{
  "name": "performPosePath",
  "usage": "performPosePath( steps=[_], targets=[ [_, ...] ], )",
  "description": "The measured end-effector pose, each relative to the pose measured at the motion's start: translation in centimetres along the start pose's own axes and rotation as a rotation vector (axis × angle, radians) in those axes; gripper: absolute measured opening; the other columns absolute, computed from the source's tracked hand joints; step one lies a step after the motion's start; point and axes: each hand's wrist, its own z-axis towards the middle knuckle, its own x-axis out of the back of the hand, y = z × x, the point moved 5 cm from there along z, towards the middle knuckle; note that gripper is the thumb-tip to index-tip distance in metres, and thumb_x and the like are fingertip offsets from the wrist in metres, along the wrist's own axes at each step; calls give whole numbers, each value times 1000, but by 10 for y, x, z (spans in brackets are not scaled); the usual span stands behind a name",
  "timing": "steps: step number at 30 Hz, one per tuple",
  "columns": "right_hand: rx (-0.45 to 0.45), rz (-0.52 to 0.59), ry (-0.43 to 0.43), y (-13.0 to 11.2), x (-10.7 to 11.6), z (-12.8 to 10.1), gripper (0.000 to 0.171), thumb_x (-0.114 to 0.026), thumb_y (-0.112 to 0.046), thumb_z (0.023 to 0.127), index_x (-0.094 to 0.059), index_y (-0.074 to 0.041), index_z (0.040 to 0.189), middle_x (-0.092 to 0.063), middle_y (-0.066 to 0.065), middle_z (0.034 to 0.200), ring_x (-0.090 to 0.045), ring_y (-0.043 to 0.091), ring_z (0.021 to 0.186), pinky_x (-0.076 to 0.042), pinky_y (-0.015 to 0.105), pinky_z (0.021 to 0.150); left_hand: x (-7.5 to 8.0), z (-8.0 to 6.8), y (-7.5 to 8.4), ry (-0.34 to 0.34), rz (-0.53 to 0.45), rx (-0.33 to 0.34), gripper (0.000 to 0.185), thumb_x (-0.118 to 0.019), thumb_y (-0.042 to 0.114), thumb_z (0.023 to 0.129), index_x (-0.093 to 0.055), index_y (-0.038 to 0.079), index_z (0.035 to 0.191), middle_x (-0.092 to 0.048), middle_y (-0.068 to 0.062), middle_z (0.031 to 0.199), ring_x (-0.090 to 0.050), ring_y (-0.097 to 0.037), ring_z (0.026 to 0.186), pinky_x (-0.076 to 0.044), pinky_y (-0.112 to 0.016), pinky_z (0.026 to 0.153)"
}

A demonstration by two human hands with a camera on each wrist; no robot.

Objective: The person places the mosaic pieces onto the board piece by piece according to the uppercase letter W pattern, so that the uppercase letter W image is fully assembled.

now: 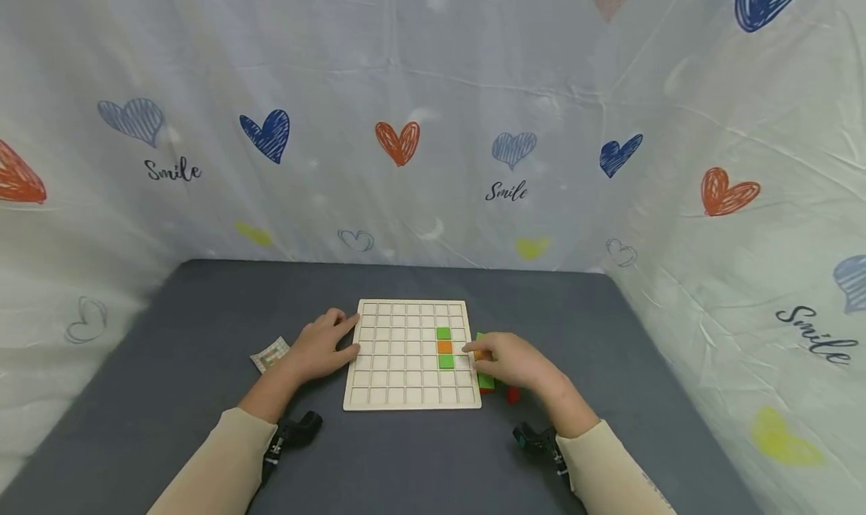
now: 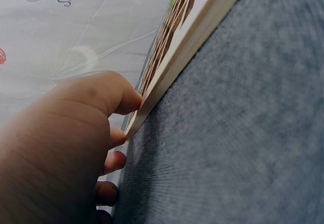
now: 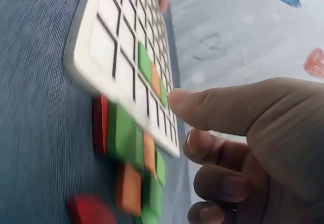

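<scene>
A pale wooden grid board (image 1: 406, 400) lies on the dark grey table. Two green blocks (image 1: 443, 333) with an orange block (image 1: 444, 346) between them fill cells in one column toward its right side. My left hand (image 1: 322, 349) rests its thumb and a finger on the board's left edge. Over the right edge hovers my right hand (image 1: 510, 357), its fingers loosely bent and nothing seen between them. Below that hand, loose green, orange and red blocks (image 3: 120, 133) lie in a cluster beside the board. A red block (image 3: 91, 211) sits a little apart from them.
A small patterned card (image 1: 271, 353) lies on the table (image 1: 406, 462) left of the board, partly behind my left wrist. Black wrist devices (image 1: 298, 430) are strapped to both forearms. A white curtain (image 1: 446, 64) printed with hearts surrounds the table's back and sides.
</scene>
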Motion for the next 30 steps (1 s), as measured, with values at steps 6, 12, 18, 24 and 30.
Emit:
performPosePath(
  steps=[6,12,18,24,30],
  targets=[
    [-61,-85,52,20,13,-30,9,-74,-20,82,-72,-18,90,-49,-4,65,-44,12,58,-37,30,55,2,1,2,0,-7,-2,63,-56,41,92,-39,11,145,-42,-11,123,-41,-22,96,-31,-44,77],
    [-83,-173,-28,28,12,-53,21,-79,-13,74,-73,-23,92,-48,-6,65,-44,10,60,-36,30,55,2,0,1,4,-16,-6,63,-55,40,92,-39,10,145,-41,-12,121,-40,-23,94,-30,-44,76],
    [-45,-231,6,28,7,-58,17,-79,-17,75,-75,-25,89,-47,-10,62,-43,7,56,-36,28,52,2,0,2,9,-22,-13,62,-56,40,92,-41,10,144,-42,-12,121,-40,-23,95,-31,-44,76],
    [-7,-247,60,27,9,-54,8,-70,-22,83,-76,-24,78,-47,-14,63,-41,5,52,-34,24,49,3,-1,3,8,-27,-13,62,-57,39,92,-41,10,144,-42,-11,121,-40,-22,95,-30,-44,76],
    [-53,-159,109,29,21,-47,14,-68,-22,86,-75,-21,74,-53,-15,63,-39,6,47,-33,24,47,3,-2,3,6,-21,-13,62,-57,39,92,-41,10,144,-43,-12,120,-40,-22,93,-30,-43,75]
  ],
)
